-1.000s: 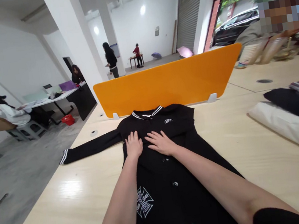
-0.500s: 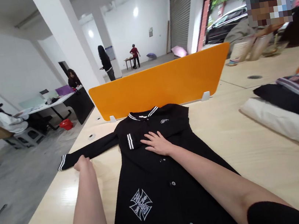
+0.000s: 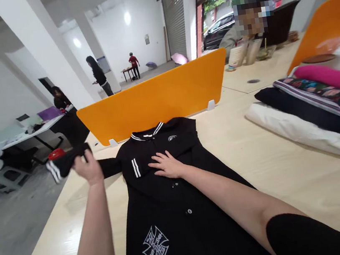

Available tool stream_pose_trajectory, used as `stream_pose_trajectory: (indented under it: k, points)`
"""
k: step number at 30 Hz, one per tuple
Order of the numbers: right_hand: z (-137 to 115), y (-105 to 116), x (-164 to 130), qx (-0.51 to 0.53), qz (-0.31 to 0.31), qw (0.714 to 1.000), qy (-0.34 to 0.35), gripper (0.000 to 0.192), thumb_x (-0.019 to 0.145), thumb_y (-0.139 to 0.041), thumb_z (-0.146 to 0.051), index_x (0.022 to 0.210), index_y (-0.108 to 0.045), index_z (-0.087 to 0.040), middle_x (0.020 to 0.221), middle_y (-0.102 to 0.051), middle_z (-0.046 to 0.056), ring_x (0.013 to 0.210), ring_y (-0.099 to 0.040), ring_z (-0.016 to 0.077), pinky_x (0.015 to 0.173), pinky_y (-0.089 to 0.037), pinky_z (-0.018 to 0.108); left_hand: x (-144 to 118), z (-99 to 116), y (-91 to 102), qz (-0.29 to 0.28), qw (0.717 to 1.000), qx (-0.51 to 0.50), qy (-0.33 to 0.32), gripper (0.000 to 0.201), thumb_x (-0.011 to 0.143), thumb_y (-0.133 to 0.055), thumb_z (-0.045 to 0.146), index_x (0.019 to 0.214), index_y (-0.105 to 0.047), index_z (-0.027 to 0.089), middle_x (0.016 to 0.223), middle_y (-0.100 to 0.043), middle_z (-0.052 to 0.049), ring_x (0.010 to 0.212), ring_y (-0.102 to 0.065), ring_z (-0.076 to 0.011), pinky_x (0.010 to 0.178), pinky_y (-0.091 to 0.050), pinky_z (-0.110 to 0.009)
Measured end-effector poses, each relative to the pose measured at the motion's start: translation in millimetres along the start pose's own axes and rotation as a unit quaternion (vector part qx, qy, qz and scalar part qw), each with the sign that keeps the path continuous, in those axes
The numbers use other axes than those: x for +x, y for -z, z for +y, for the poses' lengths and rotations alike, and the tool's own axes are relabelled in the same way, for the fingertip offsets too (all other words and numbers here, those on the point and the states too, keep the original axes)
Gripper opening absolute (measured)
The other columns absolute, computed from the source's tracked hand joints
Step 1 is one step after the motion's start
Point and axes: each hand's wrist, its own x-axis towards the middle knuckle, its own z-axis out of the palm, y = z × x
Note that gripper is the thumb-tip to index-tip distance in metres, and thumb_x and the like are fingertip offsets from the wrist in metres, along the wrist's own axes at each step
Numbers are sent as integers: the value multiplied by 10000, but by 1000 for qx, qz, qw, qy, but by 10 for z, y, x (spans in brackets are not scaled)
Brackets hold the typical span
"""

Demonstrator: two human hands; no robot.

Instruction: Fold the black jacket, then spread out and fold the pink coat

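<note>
A long black button-front jacket [image 3: 154,197] with a white-striped collar lies face up on the pale wooden table [image 3: 56,244]. My left hand [image 3: 89,168] grips one jacket sleeve [image 3: 75,155] partway along and holds it above the table, its striped cuff hanging out to the left. The other sleeve is folded across the chest, with its white-striped cuff [image 3: 135,167] toward the left. On that folded sleeve my right hand [image 3: 167,166] lies flat, fingers spread. A white cross-shaped emblem [image 3: 155,246] shows lower down the front; the hem is out of view.
An orange divider [image 3: 156,97] stands behind the collar. Folded clothes [image 3: 309,125] are stacked on the right. Beyond the divider sits a person [image 3: 230,36] near cups [image 3: 237,56]. Other people and desks are farther back. The table's left edge drops to a grey floor.
My left hand has lifted the outstretched sleeve off the table. My right hand stays on the folded sleeve. The view has turned to the right.
</note>
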Motion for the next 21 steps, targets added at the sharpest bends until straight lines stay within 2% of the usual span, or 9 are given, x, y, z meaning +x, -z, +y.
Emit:
stream_pose_trajectory:
  k: [2, 3, 5, 8, 10, 13, 15, 18, 21]
  points:
    - [72, 18, 25, 132, 74, 988, -23, 509, 897, -471, -548, 1326, -546, -286, 1438, -472, 87, 1372, -344, 274, 1130, -190, 554, -197, 323, -147, -42, 993, 54, -91, 261, 898, -499, 321, 997, -629, 117, 1141, -579, -163, 1180, -486, -296, 1008, -398, -457]
    - [126, 42, 37, 222, 129, 965, -49, 528, 906, -423, -570, 1326, -540, -272, 1408, -504, 91, 1330, -414, 253, 1110, -274, 511, -341, 486, -214, -102, 979, 72, -159, 238, 891, -505, 323, 971, -633, 139, 1177, -568, -158, 1187, -484, -294, 1014, -389, -451]
    - [265, 119, 51, 403, 247, 872, -130, 589, 937, -261, -588, 1348, -498, -239, 1369, -536, 112, 1222, -533, 229, 998, -439, 443, -672, 747, -327, -256, 921, 89, -280, 208, 883, -524, 324, 1000, -630, 189, 1288, -540, -115, 1229, -465, -272, 1041, -364, -426]
    - [501, 270, 36, 561, 368, 709, -216, 679, 935, -110, -604, 1334, -476, -194, 1293, -584, 147, 1075, -623, 243, 834, -538, 426, -1066, 858, -432, -437, 852, 99, -269, 262, 905, -486, 427, 971, -648, 231, 1272, -577, -52, 1129, -553, -213, 982, -424, -343]
    - [621, 351, 15, 590, 403, 665, -218, 718, 905, -147, -669, 1261, -525, -174, 1147, -657, 144, 975, -653, 251, 779, -555, 421, -1147, 760, -473, -459, 858, 88, -215, 323, 934, -419, 447, 956, -659, 232, 1256, -589, -45, 1073, -589, -184, 937, -457, -294]
    - [708, 392, 8, 587, 416, 663, -206, 673, 826, -369, -711, 1159, -576, -165, 936, -692, 100, 849, -663, 234, 739, -561, 381, -1042, 509, -527, -372, 896, 87, -226, 354, 965, -343, 369, 1053, -652, 221, 1302, -562, -68, 1194, -525, -186, 1018, -413, -290]
    - [728, 369, 22, 566, 429, 668, -221, 590, 749, -569, -580, 1172, -562, -168, 920, -682, 73, 823, -656, 213, 731, -557, 343, -947, 335, -565, -330, 898, 130, -259, 374, 958, -351, 367, 1158, -631, 218, 1375, -513, -84, 1329, -394, -234, 1102, -334, -362]
    - [770, 326, 30, 474, 440, 696, -313, 629, 642, -621, -313, 1248, -520, -182, 922, -668, 58, 737, -642, 198, 640, -548, 324, -937, 95, -623, -357, 870, 223, -257, 484, 913, -424, 484, 1327, -538, 262, 1513, -360, -76, 1417, -206, -356, 1118, -244, -546]
    - [832, 401, -31, 369, 424, 732, -385, 571, 650, -501, -252, 1209, -564, -154, 809, -655, 59, 609, -609, 201, 553, -527, 350, -1046, -78, -674, -423, 841, 273, -198, 563, 908, -385, 545, 1426, -411, 324, 1530, -338, -57, 1407, -214, -386, 1078, -243, -619]
